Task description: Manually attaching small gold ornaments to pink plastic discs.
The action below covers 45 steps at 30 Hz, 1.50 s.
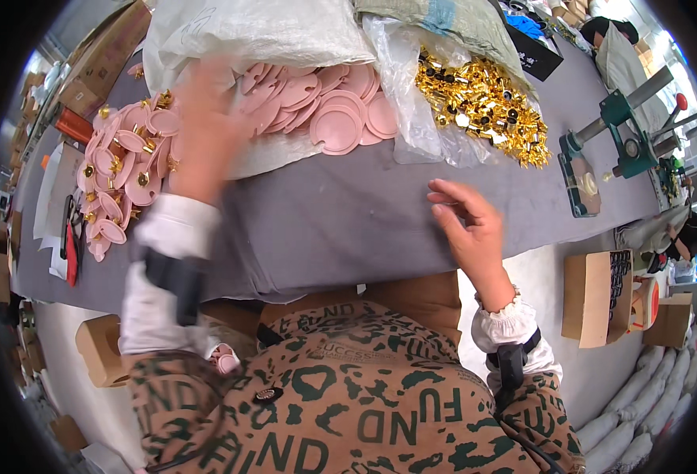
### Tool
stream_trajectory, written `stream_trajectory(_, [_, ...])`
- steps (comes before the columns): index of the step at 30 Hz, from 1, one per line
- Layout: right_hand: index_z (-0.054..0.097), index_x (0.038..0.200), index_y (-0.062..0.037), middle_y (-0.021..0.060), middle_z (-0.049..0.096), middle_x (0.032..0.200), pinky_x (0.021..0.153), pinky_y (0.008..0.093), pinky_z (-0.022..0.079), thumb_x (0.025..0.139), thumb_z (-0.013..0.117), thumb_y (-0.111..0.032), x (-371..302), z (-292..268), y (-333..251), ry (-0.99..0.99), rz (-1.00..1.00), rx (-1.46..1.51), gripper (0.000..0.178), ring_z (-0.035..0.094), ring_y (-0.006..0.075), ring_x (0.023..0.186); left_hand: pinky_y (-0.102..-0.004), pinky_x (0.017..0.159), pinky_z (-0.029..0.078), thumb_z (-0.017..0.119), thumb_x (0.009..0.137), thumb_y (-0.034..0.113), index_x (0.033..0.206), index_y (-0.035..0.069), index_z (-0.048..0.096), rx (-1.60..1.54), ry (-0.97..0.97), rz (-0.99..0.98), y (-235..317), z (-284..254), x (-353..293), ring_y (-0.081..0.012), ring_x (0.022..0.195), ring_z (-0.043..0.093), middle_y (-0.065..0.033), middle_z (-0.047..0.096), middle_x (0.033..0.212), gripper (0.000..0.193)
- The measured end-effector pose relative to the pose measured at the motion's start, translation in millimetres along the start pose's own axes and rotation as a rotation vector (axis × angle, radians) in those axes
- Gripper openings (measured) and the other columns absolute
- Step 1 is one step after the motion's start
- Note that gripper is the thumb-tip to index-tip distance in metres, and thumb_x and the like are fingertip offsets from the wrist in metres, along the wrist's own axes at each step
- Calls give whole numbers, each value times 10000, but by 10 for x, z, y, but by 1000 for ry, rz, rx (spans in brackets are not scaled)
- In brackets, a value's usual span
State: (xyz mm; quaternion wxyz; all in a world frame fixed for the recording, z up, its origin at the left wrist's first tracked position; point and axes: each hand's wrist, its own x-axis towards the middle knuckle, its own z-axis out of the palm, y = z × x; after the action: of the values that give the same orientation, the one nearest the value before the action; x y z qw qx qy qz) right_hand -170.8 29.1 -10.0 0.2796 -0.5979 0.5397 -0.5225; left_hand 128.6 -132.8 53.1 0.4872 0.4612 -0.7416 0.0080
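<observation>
My left hand [202, 130] is smeared by motion over the left end of a heap of pink round discs [337, 122] that spill from a white woven sack [261, 31]. Whether it holds a disc cannot be made out. To its left lies a second pile, pink discs with gold knobs fitted [115, 170]. My right hand [469, 225] hovers above the front part of the grey cloth-covered table [325, 213], fingers loosely curled and apart, nothing visible in them. Beyond it, small gold knobs [483, 103] pour out of a clear plastic bag [412, 118].
A green hand press [621, 134] with a red-tipped lever stands at the table's right. Scissors with red on them [70, 237] lie at the left edge, beside a cardboard box [99, 59]. Open cartons [597, 300] and stacked white sacks [641, 395] are on the floor at right.
</observation>
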Motion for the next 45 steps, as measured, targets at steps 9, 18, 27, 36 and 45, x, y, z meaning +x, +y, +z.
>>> stream_trajectory(9, [656,1122,-45,133,679,1040,799,305,532,835,650,-3,130,173,-151,-166,-213,-82,290,673,243,913,-421,985,413,823,655,343,1288,70,504,275,-389,167,286,936,-381,-347,1162,471,-159,510,1263,760])
stream_trajectory(18, [619,1116,-45,168,650,978,796,428,510,799,648,-96,1187,805,382,70,-296,-880,323,622,362,872,-408,957,428,833,628,201,1218,52,537,-70,-290,140,322,573,-577,-361,1135,496,-175,515,1194,677])
stream_trajectory(27, [592,1164,9,132,671,1066,776,334,531,909,609,-59,811,468,83,82,37,64,265,658,175,937,-497,915,492,566,879,602,1272,97,509,-1863,169,-1142,339,499,-818,-296,1072,588,-119,602,1166,642])
stream_trajectory(36, [524,1293,15,94,599,1119,867,286,467,940,577,-70,500,1419,-18,177,108,662,367,565,131,995,-478,1065,384,465,956,528,1321,80,486,-2039,8,-1203,469,657,-862,-298,1219,522,-142,565,1294,578])
stream_trajectory(45, [690,1068,-94,128,566,1138,963,398,372,830,642,-113,392,931,-279,338,-249,-206,243,477,325,1114,-460,1099,355,734,807,297,1452,118,292,-1877,-388,-862,879,534,-895,-325,1274,457,-192,422,1398,802])
